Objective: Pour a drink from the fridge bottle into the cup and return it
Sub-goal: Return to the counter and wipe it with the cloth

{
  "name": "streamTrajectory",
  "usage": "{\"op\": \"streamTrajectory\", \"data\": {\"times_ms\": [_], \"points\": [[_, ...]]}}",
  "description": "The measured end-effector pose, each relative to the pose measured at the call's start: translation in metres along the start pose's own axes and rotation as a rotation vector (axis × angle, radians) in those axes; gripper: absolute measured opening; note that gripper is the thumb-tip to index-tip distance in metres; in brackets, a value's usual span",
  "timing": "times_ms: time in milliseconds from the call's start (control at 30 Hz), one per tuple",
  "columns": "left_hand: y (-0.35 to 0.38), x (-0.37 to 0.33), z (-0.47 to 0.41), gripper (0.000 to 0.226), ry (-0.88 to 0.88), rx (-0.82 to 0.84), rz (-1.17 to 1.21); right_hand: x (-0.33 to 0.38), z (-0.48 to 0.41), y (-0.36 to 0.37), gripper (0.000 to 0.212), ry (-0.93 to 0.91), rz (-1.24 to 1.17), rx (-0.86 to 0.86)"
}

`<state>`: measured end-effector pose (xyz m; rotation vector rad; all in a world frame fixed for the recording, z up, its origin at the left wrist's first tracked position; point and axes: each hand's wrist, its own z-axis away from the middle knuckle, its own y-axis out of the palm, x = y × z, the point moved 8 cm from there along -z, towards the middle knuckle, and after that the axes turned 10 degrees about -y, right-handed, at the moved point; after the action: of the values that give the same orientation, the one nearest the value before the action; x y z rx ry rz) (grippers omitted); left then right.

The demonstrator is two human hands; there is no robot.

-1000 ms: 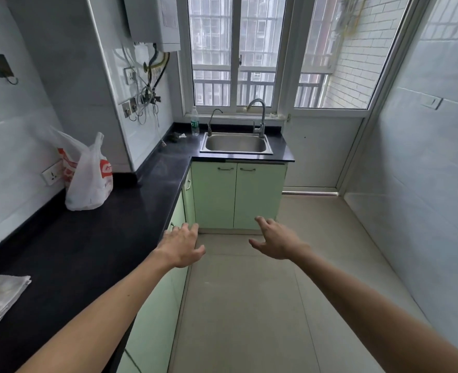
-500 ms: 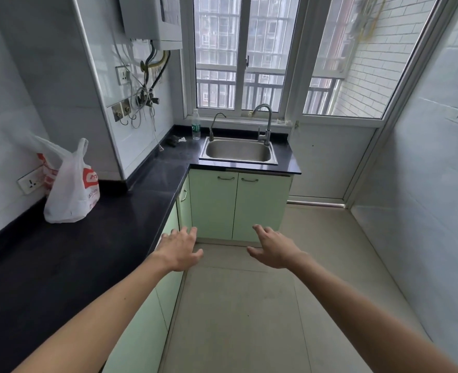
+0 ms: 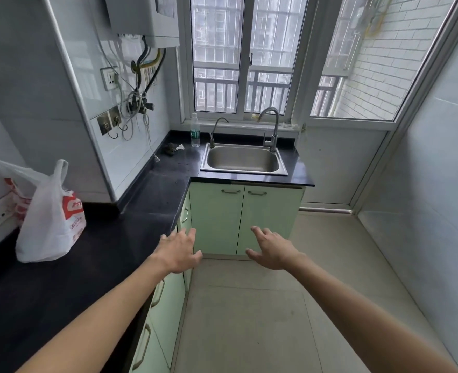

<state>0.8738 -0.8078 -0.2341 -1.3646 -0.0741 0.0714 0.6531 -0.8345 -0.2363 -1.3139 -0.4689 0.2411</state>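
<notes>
My left hand (image 3: 179,251) is stretched out in front of me over the edge of the black counter (image 3: 87,265), fingers apart and holding nothing. My right hand (image 3: 272,251) reaches forward over the floor, also with fingers spread and nothing in it. A clear plastic bottle with a green label (image 3: 195,130) stands far off on the counter by the window, left of the steel sink (image 3: 242,160). No fridge and no cup are in view.
A white and red plastic bag (image 3: 51,219) stands on the counter at the left. Pale green cabinets (image 3: 217,219) run under the counter. A tiled floor (image 3: 249,319) stretches ahead to the sink, with a wall at the right.
The view has moved forward and tilted up; the sink and bag sit closer, and the folded cloth at the lower left has left the frame. Both hands stay spread in front of me.
</notes>
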Motion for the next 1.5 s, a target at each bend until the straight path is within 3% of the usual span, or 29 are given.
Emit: {"op": "streamTrajectory", "data": {"times_ms": [467, 867, 1133, 1500], "points": [[-0.023, 0.106, -0.076, 0.063, -0.148, -0.05, 0.021, 0.07, -0.145, -0.03, 0.071, -0.167, 0.049, -0.015], [-0.023, 0.242, -0.087, 0.072, -0.542, -0.078, 0.155, 0.199, -0.293, -0.017, 0.075, -0.567, 0.105, 0.084], [-0.013, 0.324, -0.027, 0.057, -0.886, -0.047, 0.182, 0.314, -0.336, 0.001, 0.077, -0.863, 0.113, 0.205], [0.054, 0.347, 0.131, 0.062, -1.303, 0.019, 0.261, 0.447, -0.27, 0.064, 0.072, -1.281, 0.187, 0.405]]}}
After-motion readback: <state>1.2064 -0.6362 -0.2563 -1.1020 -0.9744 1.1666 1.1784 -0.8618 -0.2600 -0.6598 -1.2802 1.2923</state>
